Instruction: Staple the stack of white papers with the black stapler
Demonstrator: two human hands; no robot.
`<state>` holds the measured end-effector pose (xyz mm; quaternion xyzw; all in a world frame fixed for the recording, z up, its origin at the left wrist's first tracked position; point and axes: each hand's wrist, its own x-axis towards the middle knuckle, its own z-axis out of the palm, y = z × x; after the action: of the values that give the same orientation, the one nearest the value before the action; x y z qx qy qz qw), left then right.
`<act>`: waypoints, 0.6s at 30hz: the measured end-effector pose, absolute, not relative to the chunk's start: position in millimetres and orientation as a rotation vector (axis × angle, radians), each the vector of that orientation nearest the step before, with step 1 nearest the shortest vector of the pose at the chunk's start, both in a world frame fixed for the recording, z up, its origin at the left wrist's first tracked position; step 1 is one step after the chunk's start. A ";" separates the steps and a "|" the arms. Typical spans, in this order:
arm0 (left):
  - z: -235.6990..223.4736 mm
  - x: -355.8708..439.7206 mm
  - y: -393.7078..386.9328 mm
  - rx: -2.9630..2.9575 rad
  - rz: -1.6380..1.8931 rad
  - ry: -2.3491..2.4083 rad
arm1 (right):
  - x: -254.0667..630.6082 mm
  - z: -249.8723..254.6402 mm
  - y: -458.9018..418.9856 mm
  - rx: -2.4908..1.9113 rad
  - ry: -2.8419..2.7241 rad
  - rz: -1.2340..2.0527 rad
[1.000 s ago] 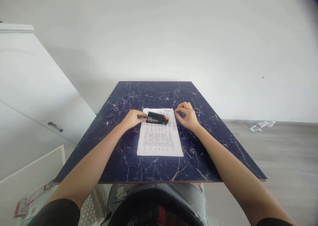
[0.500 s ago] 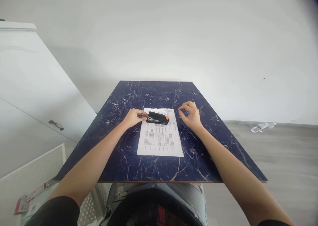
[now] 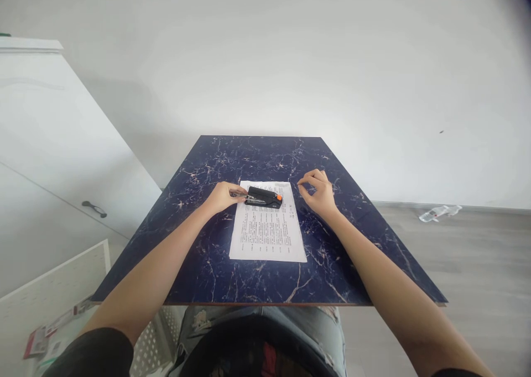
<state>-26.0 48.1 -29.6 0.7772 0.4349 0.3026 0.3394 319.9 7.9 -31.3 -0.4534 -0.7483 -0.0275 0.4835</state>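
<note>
Stapler [image 3: 264, 198] lay on the far half of the paper [image 3: 267, 234], its left end pinched by the left hand [image 3: 223, 197]; the right hand [image 3: 321, 195] was curled, its hold unclear. No finished staple was visible.

Tabletop, my landmark: dark blue, marble-patterned rectangular tabletop [image 3: 265, 158], smooth, faint sheen; brown, wood-like front edge [image 3: 265, 304]. On it, white printed paper sheet [image 3: 269, 241]: matt, slightly creased. Black plastic stapler [image 3: 260, 192] on the tabletop's paper: satin body, bare shiny metal along its open inner part, orange plastic end piece [image 3: 279, 198]. At the tabletop's near side, my faded blue denim jeans [image 3: 334, 338]: rough, frayed patches; my black cloth sleeve [image 3: 95, 352], matt. Left of the tabletop, white flat-fronted cabinet [image 3: 53, 128], smooth. Right of it, grey wood-look floor [image 3: 456, 261], low sheen; clear, glossy plastic bottle [image 3: 430, 214] there.
</note>
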 end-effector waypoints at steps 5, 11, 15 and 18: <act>-34.3 -27.7 51.2 2.012 0.798 1.121 | 319.7 -31.9 8.8 -1.086 -1.838 -0.088; -35.0 -28.3 51.6 2.006 0.791 1.111 | 319.9 -32.3 8.8 -1.106 -1.842 -0.079; -35.5 -29.1 51.6 2.018 0.776 1.114 | 319.7 -33.1 8.8 -1.090 -1.848 -0.074; -35.6 -29.2 51.6 2.027 0.776 1.118 | 319.5 -33.4 8.7 -1.083 -1.851 -0.080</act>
<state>-29.2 51.6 -35.6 0.7799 0.4302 0.2985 0.3430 319.5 8.7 -33.4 -0.4434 -0.7577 -0.0327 0.4777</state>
